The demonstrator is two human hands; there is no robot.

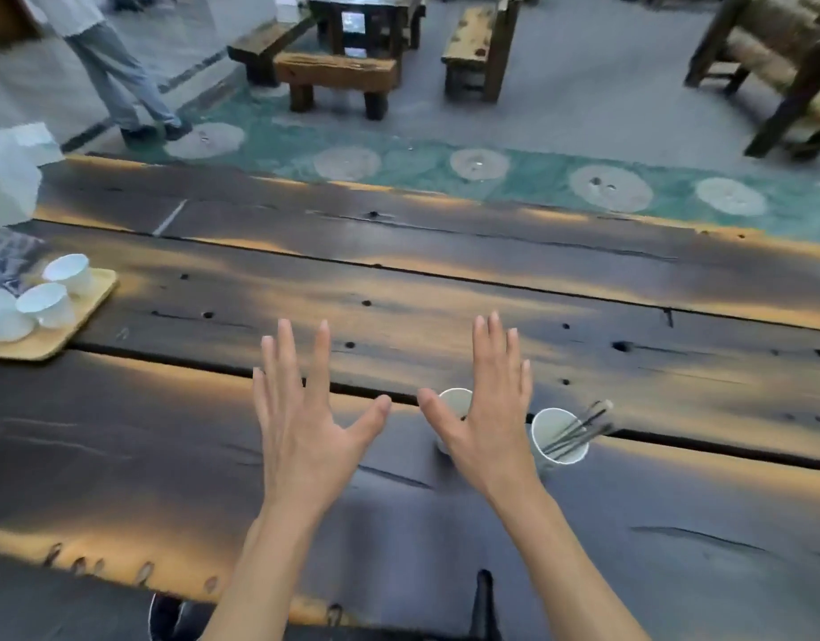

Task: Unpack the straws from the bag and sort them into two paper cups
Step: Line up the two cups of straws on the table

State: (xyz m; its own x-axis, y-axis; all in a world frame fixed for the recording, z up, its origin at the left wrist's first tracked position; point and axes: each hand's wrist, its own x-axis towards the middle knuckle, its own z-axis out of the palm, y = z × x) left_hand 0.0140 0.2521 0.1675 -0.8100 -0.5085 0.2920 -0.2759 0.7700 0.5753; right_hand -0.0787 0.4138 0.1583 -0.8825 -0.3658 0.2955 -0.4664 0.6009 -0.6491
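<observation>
Two white paper cups stand on the dark wooden table. The right cup (pixel 555 432) holds several dark straws (pixel 581 427) that lean out to the right. The other cup (pixel 454 402) is mostly hidden behind my right hand (pixel 486 409), so its contents cannot be told. My left hand (pixel 301 409) hovers flat to the left of the cups, fingers spread, holding nothing. My right hand is also flat and spread, empty, above the hidden cup. A crumpled clear bag (pixel 7 256) lies at the far left edge.
A wooden tray (pixel 74 326) with several white cups (pixel 47 303) sits at the left. White paper or plastic (pixel 10 173) lies at the far left corner. Beyond the table stand wooden benches (pixel 338 76) and a person's legs (pixel 121 85).
</observation>
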